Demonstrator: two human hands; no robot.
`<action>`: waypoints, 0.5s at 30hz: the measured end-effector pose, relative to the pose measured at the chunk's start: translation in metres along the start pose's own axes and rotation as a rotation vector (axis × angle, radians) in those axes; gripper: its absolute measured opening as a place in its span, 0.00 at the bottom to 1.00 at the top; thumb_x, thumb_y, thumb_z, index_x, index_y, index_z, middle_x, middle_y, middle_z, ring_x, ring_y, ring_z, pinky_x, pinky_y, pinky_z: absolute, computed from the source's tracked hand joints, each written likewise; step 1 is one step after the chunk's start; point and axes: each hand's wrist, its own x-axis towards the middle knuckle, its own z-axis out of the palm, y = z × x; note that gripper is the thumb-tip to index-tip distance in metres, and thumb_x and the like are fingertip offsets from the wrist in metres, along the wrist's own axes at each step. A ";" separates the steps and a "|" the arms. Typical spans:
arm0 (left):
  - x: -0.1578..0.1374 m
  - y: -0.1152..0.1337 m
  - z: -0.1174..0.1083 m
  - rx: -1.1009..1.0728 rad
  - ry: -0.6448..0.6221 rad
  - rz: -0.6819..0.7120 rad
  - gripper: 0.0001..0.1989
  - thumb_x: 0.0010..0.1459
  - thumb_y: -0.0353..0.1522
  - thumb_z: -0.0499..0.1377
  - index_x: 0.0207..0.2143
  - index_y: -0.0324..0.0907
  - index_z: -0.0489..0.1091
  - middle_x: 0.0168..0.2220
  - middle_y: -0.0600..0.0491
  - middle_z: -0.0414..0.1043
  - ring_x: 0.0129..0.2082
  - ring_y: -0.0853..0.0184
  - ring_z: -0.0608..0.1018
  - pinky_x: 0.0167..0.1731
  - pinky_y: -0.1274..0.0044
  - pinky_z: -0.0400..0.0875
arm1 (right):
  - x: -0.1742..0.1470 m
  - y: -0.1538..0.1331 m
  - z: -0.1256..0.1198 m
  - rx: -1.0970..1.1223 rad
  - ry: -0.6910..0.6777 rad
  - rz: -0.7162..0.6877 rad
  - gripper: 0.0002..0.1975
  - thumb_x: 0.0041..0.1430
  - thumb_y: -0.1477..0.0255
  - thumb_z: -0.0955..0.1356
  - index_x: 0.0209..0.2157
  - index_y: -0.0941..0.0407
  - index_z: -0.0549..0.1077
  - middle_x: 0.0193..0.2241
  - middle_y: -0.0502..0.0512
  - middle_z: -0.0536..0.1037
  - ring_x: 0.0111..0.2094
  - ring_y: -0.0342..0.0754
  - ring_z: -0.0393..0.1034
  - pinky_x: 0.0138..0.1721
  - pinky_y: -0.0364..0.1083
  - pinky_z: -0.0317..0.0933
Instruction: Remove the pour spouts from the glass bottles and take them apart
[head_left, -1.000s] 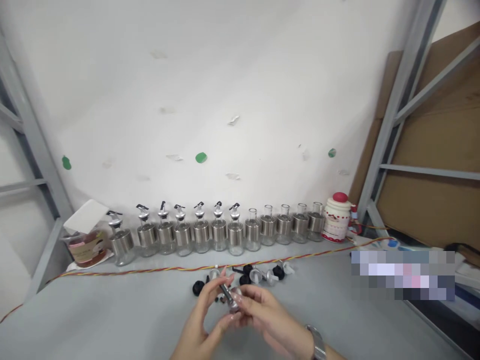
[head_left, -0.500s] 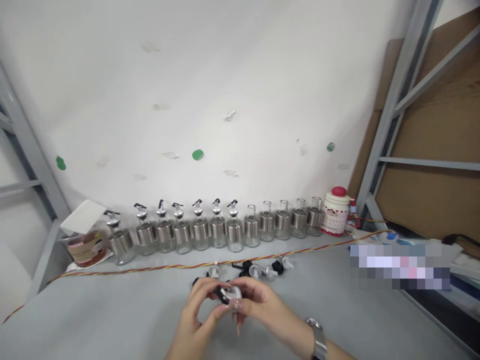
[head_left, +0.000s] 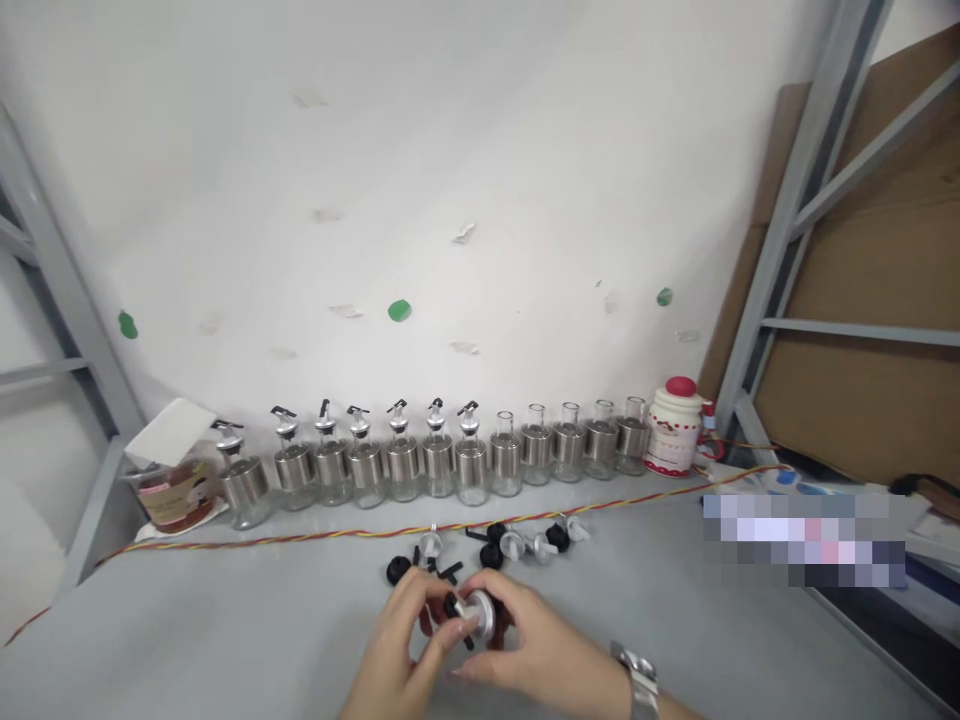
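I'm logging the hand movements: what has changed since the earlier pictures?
The silver spout in the left hand has been turned, its disc now in clearer view. The right hand has lowered its thumb below it. The bottles and red-lidded jar stayed put.

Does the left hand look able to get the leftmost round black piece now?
Probably yes: the round black piece lies just beyond the left hand, seemingly uncovered. However, that hand holds the silver pourer top, so it would likely need freeing first.

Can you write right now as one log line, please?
left hand: pinching pourer top | right hand: curled around same top | grey table: loose black and pale parts | behind: bottle row, some topped, some open
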 end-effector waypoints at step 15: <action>-0.004 -0.005 0.003 0.175 -0.144 0.122 0.05 0.56 0.32 0.51 0.35 0.42 0.63 0.28 0.52 0.64 0.28 0.68 0.68 0.27 0.79 0.64 | -0.005 -0.003 0.005 -0.506 0.023 -0.085 0.02 0.49 0.75 0.64 0.29 0.55 0.65 0.30 0.47 0.65 0.30 0.41 0.61 0.32 0.39 0.54</action>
